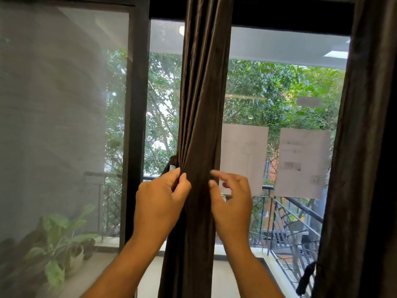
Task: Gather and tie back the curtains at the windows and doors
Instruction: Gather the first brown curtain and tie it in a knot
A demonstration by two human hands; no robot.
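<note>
The brown curtain (199, 125) hung gathered against the window frame (135, 125), not yet tied. The left hand (160, 203) pinched its folds beside what looked like a tie-back strap (169, 166); the right hand (232, 198) hovered, fingers loosely spread.

Both forearms reach up; left hand (160, 201) has its fingers (182, 186) curled in a pinch, right hand (233, 198) loosely spread (thumb forward).
</note>
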